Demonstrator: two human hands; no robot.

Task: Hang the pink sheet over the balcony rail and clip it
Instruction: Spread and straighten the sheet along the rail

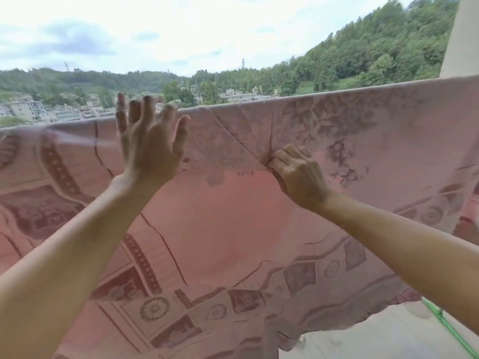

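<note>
Pink patterned cotton sheet (233,229) hangs draped over the top of the balcony rail, spilling down this side. Left hand (150,149) is up at the top edge, fingers spread, grip released — blurred. Right hand (298,174) sits lower, grip clenched on a pinched fold of the sheet — creases radiating from it.

A home balcony high above a hillside town. A patterned pink sheet (233,203) hangs across it from 9 to 3 o'clock. Beyond it, low buildings (238,95) at 12 o'clock, wooded slopes (375,55) toward 2, and a pale wall (464,35) at the far right.
</note>
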